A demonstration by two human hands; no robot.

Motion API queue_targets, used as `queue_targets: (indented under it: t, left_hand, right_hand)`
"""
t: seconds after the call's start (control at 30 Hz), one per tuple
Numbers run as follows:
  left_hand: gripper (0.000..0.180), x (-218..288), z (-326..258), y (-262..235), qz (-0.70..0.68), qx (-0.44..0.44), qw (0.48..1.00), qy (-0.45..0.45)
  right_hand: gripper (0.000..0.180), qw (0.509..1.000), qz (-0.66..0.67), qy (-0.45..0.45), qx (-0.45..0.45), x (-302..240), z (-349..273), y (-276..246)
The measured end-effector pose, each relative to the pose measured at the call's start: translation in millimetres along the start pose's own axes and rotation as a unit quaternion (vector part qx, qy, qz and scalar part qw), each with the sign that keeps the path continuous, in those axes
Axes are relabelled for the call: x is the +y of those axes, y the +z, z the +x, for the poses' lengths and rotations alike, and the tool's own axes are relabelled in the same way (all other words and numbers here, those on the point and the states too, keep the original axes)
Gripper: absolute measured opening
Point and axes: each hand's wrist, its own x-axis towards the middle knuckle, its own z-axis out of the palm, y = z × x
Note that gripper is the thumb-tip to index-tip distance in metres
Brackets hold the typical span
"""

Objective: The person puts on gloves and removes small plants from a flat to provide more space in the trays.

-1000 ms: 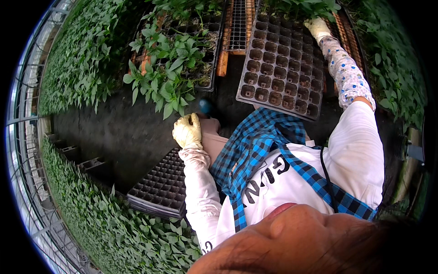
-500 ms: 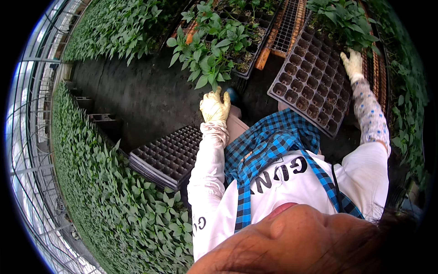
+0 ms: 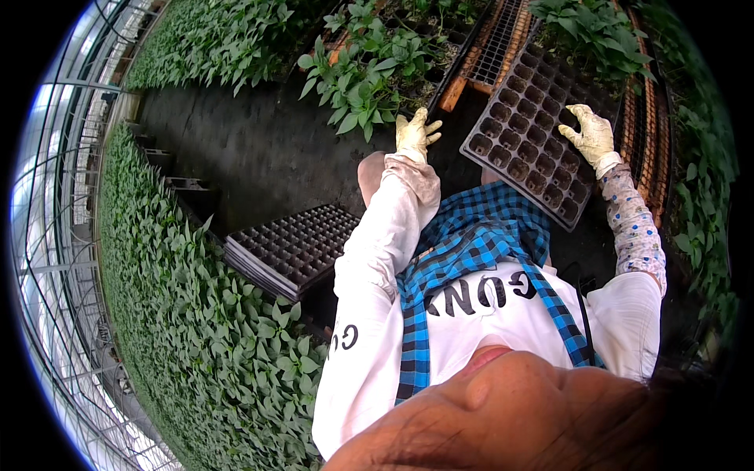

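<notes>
1. At far left, the curved greenhouse frame borders a dense bed of leafy plants.
2. Beside that bed, a stack of black cell trays stands on the dark floor.
3. Above, left of centre, leafy seedlings spill over the near end of a planted tray.
4. The gloved left hand is at the near end of this tray, its fingers spread apart; whether it touches the tray cannot be told.
5. Between the two trays runs the mesh worktop, with orange edging.
6. Right of it lies a black cell tray, slantwise, its near edge above the checked apron; green seedlings stand toward its far end.
7. The gloved right hand is at this tray's right side, fingers curved, thumb and forefinger apart; contact is unclear.
</notes>
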Motion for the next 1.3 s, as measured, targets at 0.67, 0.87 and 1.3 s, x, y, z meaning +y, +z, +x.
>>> queue_targets:
  t: [0.67,0.87,1.3]
  left_hand:
    - [0.036,43,-82,-72,0.644,0.085,0.657,0.383]
    - [0.021,14,-89,-87,0.64,0.087,0.604,0.468]
    - [0.019,26,-97,-97,0.629,0.094,0.648,0.418]
  right_hand:
    - [0.035,0.903,0.35,-0.243,0.048,-138,107,-13]
    - [0.044,0.664,0.722,-0.172,-0.095,-269,260,39]
    - [0.029,0.948,0.251,-0.137,-0.137,-350,278,115]
